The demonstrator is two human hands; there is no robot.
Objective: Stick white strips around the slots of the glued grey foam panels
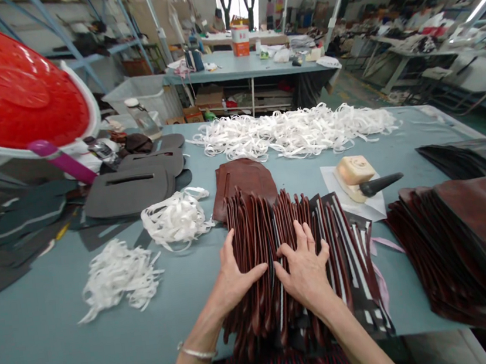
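Observation:
A row of dark brown leather pieces [252, 234] stands on edge, packed side by side, at the table's front. My left hand [235, 274] rests against the left part of this row, thumb stretched to the right across the top edges and fingers apart. My right hand [304, 269] lies on the middle of the row with its fingers spread and slightly bent. White strips [353, 254] show between the pieces to the right of it. Behind the row, one brown leather panel [244, 176] lies flat. Both hands touch the edges; neither plainly grips a piece.
White tape heaps lie at left [119, 277] and along the back [294, 131]. Grey panels [127, 193] and a red fan-like disc [13, 80] are at left. A yellowish block [355, 169] and black-handled tool [380, 184] sit on paper; brown leather panels [466, 237] pile at right.

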